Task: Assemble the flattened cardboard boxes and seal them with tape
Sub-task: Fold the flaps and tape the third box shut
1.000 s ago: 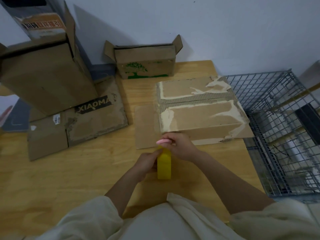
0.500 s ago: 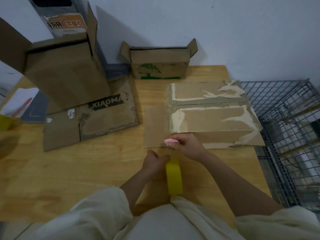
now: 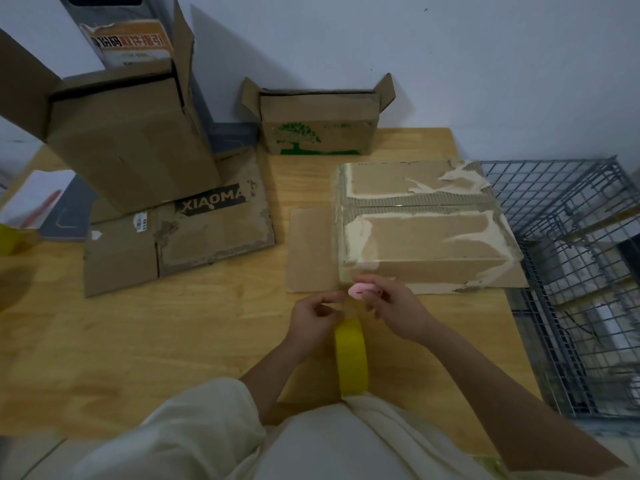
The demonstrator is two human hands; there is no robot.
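Note:
A low cardboard box (image 3: 426, 244) with torn, peeling paper on its top flaps lies on the wooden table (image 3: 138, 334), right of centre. Just in front of its near left corner, my right hand (image 3: 391, 308) grips a small pink cutter (image 3: 362, 291). My left hand (image 3: 315, 320) holds a yellow tape roll (image 3: 350, 362) standing on edge close to my body. A strip of clear tape seems to run from the roll up to the box's corner. A flattened box (image 3: 180, 244) printed XIAOMAI lies to the left.
A tall open cardboard box (image 3: 128, 140) stands on the flattened one at the back left. A small open box (image 3: 318, 129) with a green tree print sits against the wall. A wire cage (image 3: 571, 271) stands beside the table's right edge. Another yellow object (image 3: 8, 239) sits at the far left.
The tape roll has come back toward my body, away from the box. My left hand moved with it, and my right hand with the pink cutter dropped a little off the box's near edge.

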